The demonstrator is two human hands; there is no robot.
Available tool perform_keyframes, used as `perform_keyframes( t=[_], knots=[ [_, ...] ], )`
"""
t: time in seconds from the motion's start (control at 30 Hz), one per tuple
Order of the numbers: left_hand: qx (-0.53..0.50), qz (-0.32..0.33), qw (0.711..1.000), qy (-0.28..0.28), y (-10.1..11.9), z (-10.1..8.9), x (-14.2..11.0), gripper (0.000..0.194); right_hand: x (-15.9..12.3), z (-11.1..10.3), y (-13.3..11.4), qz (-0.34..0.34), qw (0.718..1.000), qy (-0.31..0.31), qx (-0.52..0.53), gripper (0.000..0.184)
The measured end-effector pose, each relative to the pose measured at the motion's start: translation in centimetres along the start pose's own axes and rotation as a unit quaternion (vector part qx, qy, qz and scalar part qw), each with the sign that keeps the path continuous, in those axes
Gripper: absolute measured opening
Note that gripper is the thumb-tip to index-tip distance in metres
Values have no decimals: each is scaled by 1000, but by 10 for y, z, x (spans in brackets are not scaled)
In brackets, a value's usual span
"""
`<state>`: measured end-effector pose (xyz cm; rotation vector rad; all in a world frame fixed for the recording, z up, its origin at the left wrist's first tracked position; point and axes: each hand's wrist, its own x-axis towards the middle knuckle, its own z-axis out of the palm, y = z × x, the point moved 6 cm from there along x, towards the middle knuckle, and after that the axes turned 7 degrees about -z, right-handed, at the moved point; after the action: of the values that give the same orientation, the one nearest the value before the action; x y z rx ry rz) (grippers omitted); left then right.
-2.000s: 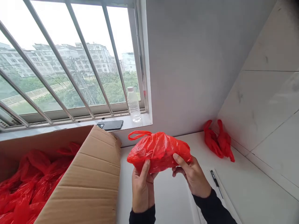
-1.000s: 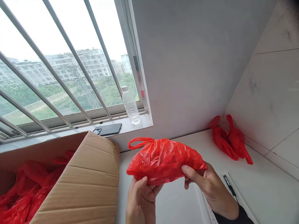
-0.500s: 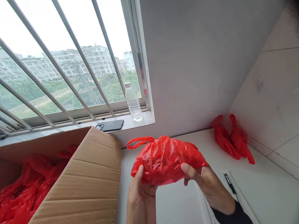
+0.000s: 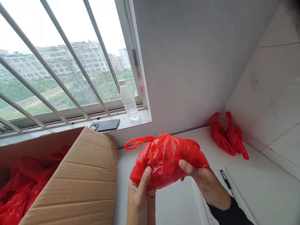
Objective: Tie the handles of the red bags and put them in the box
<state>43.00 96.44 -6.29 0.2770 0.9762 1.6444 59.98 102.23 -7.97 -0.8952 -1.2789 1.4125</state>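
Observation:
A bulging red plastic bag (image 4: 167, 153) is held up over the white table, with a loop handle sticking out to its upper left. Its contents are hidden by the crinkled film. My left hand (image 4: 142, 195) grips its lower left side, thumb on the near face and fingers underneath. On the right side my right hand (image 4: 199, 175) clasps it, the thumb pressing the front and most fingers out of sight behind. Both hands are closed on the same bag.
At left stands an open cardboard box (image 4: 77, 178) with red plastic bags (image 4: 25, 184) inside. Two knotted red bags (image 4: 226, 136) lie in the far right corner. A pen (image 4: 226, 179) rests on paper. The windowsill bears a phone (image 4: 105, 125) and a water bottle (image 4: 128, 101).
My left thumb has shifted right and inward along the bag, and the bag's left end now spreads further out. The whole view has turned slightly, moving the surroundings a little left.

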Motion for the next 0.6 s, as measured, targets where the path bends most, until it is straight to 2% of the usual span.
perform_keyframes(
  t=[0.13,0.27,0.5,0.6],
  knots=[
    [5,-6,1000,-3,-3,-2,0,42,-1,5,-5,12,999,-3,52,30],
    [17,-2,1000,-20,-7,0,2,44,-1,5,-7,30,995,32,95,32],
    [36,25,998,-38,-8,5,4,49,-1,-2,11,24,990,68,118,31],
    [47,26,998,-43,-5,11,0,51,-1,-3,11,20,991,76,109,29]
  ],
)
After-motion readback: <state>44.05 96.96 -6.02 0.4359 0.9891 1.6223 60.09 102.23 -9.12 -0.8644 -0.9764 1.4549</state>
